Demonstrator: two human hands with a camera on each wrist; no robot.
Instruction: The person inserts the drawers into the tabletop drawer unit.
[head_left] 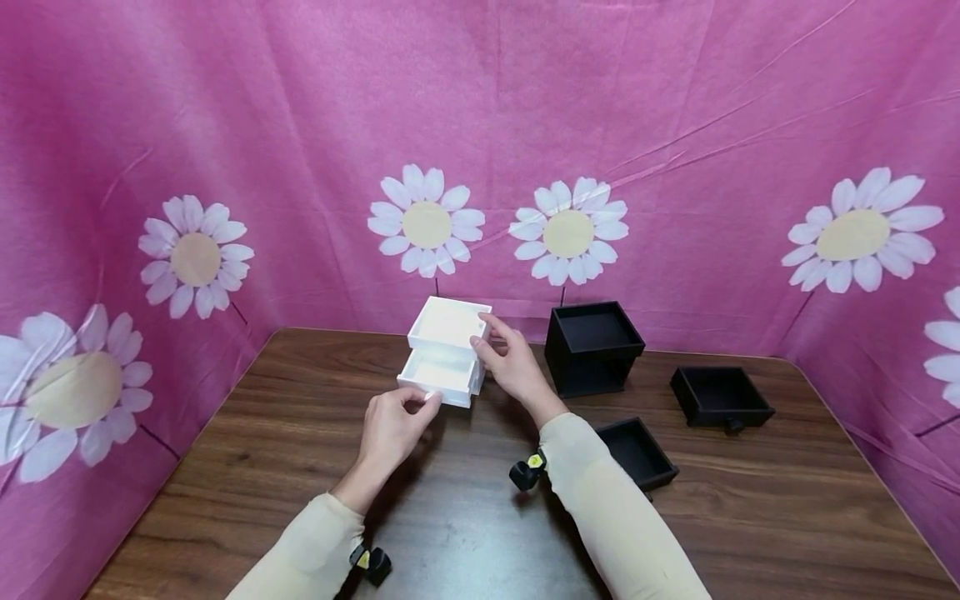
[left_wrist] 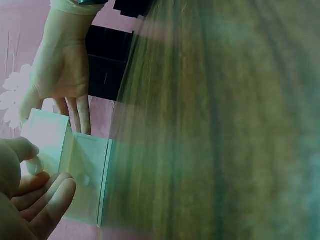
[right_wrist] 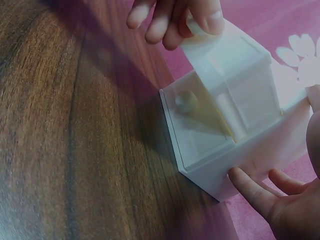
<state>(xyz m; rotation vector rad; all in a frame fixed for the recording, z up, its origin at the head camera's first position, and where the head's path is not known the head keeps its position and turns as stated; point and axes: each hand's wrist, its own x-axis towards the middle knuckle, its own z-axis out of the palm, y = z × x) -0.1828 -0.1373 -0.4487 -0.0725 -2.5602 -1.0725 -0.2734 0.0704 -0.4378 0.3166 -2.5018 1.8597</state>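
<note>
A small white drawer cabinet point(head_left: 448, 323) stands at the back middle of the table, its upper drawer point(head_left: 435, 372) pulled well out. My left hand point(head_left: 393, 425) pinches that drawer's round knob point(left_wrist: 35, 165) between thumb and fingers. Below it, the lower drawer front point(right_wrist: 200, 135) sits flush in the cabinet, with its own knob point(right_wrist: 186, 101). My right hand point(head_left: 513, 367) rests against the cabinet's right side, its fairly straight fingers point(right_wrist: 252, 192) touching the side wall and the thumb near the top edge.
To the right stands a black cabinet point(head_left: 592, 329) with an open front. Two black drawers lie apart from it: one point(head_left: 720, 404) further right, another point(head_left: 637, 454) nearer, partly behind my right sleeve. Pink flowered cloth point(head_left: 495, 125) hangs behind the wooden table point(head_left: 465, 517).
</note>
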